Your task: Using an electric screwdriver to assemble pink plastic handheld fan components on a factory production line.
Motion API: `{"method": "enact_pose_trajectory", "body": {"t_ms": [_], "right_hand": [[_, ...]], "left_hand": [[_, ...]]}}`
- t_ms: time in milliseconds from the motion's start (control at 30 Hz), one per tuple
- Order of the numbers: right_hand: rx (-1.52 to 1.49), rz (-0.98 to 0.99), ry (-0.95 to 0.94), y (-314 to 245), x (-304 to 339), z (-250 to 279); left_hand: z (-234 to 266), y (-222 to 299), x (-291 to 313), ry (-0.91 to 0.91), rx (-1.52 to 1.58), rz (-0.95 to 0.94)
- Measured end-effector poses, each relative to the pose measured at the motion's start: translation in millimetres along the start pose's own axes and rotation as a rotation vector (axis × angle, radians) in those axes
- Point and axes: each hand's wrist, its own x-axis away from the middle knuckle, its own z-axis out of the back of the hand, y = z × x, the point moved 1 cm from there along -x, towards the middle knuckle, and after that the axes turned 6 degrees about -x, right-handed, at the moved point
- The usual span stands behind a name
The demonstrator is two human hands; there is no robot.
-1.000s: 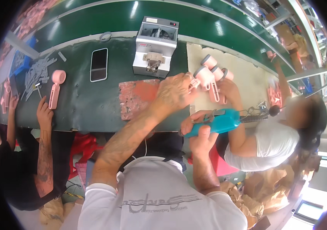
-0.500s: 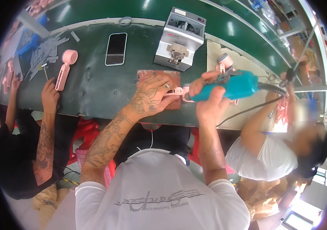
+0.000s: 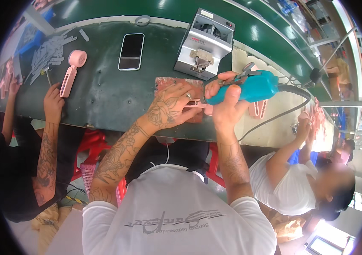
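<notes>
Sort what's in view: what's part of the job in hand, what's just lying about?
In the job:
- pink part, under the left hand
- teal driver, in the right hand
- red pad, beneath the left hand
- silver machine, probably; untouched now

Lying about, apparently:
- phone
- grey ring
- grey strips
</notes>
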Motion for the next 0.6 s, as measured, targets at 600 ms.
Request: {"method": "enact_pose_trajectory", "body": {"t_ms": [600], "right_hand": [[-0.064, 0.03, -0.012, 4.6, -1.0, 2.3]], "left_hand": [[-1.6, -4.6, -4.9, -0.092, 0.178, 0.047]]}}
